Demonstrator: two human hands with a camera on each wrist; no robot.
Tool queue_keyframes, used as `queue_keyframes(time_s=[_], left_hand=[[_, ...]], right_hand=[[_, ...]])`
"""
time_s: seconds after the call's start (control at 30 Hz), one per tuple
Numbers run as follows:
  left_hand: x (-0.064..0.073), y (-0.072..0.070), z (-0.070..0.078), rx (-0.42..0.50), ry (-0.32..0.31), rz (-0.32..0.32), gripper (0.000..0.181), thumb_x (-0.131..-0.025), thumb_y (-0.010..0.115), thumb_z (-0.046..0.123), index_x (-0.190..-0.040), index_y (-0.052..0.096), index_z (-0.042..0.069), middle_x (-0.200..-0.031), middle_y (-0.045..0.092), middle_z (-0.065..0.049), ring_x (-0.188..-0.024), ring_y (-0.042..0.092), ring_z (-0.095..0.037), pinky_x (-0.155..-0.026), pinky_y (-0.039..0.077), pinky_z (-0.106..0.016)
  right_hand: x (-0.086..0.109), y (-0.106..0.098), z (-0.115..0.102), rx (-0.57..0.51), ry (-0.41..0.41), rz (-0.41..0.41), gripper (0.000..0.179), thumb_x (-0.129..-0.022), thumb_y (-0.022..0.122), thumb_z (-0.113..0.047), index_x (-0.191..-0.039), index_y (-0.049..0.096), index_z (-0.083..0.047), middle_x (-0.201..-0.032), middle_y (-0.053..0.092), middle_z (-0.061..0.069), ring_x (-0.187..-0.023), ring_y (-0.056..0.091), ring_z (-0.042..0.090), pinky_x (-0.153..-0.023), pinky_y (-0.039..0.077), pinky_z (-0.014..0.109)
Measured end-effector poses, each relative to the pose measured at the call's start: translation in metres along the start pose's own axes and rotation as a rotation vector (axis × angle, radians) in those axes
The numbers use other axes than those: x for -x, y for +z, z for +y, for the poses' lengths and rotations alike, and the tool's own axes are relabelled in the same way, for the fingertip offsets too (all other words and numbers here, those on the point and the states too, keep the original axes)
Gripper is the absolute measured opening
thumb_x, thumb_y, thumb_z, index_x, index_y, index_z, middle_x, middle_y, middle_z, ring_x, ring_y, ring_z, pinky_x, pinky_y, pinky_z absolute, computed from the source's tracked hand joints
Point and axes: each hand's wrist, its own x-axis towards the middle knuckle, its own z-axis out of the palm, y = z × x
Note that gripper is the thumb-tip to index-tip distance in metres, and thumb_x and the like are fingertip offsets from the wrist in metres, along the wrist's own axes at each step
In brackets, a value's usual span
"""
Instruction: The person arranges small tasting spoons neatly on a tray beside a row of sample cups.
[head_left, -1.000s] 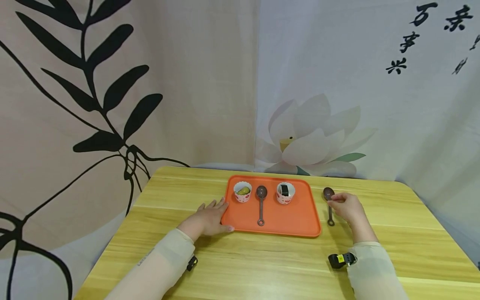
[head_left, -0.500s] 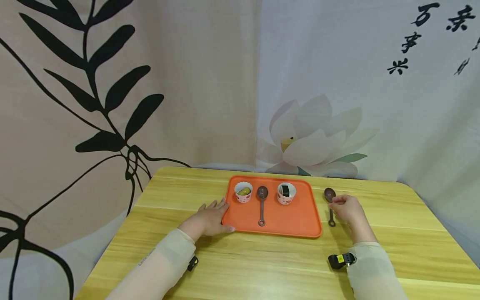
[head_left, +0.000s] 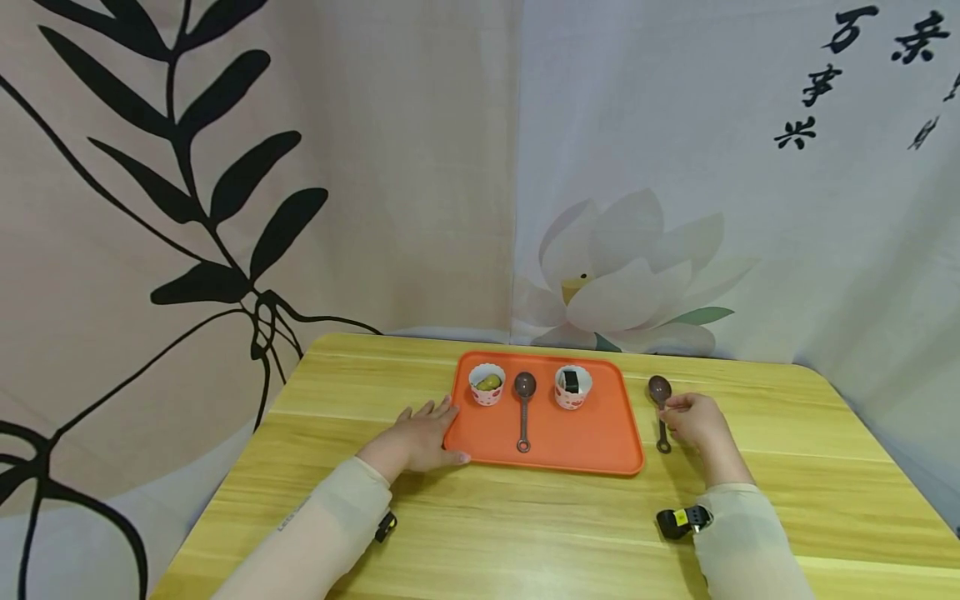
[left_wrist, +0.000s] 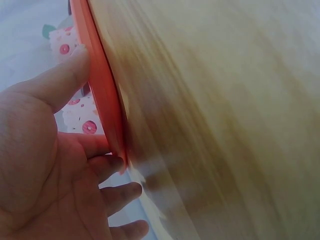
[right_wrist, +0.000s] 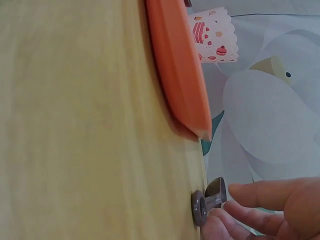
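Note:
An orange tray (head_left: 585, 446) lies on the wooden table. My left hand (head_left: 416, 437) rests at its near left corner, fingers spread and fairly straight; in the left wrist view the thumb (left_wrist: 70, 75) touches the rim. To the tray's right, a brown spoon (head_left: 660, 388) lies on the table, its bowl pointing away. My right hand (head_left: 697, 417) pinches its handle just below the bowl; the right wrist view shows the fingertips at the handle, behind the ring end (right_wrist: 199, 209). Another brown spoon (head_left: 523, 417) lies on the tray between two patterned paper cups.
The left cup (head_left: 486, 397) contains something yellow-green. In the right cup (head_left: 572, 401) is a black-and-white piece. A printed curtain (head_left: 420, 167) hangs right behind the table's far edge. Bare wood (head_left: 540, 533) stretches between the two forearms.
The view has shifted very slightly. My right hand has sunk a little at the spoon; the left hand, the tray and the cups keep their places.

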Motion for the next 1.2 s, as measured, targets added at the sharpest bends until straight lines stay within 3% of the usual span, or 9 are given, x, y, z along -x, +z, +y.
queue_keyframes(time_s=[0.27,1.2], left_hand=[[0.0007,-0.0006,0.0004,0.004,0.002,0.002,0.092,-0.092,0.061,0.059,-0.158,0.027,0.005,-0.166,0.018,-0.012,-0.15,0.019,-0.041,-0.117,0.014,-0.062],[-0.0007,0.0016,-0.0009,-0.014,0.001,0.004,0.093,-0.092,0.061,0.061,-0.158,0.027,0.005,-0.166,0.018,-0.013,-0.149,0.02,-0.041,-0.117,0.015,-0.063]], right_hand=[[-0.005,0.0028,0.0034,-0.022,0.014,-0.018,0.039,-0.093,0.064,-0.001,-0.124,0.05,0.018,-0.106,0.064,0.027,-0.074,0.064,0.015,-0.066,0.058,0.031],[-0.0076,0.0039,0.0032,0.067,0.037,-0.01,0.033,-0.092,0.063,0.001,-0.12,0.053,0.016,-0.098,0.065,0.025,-0.067,0.062,0.015,-0.061,0.056,0.028]])
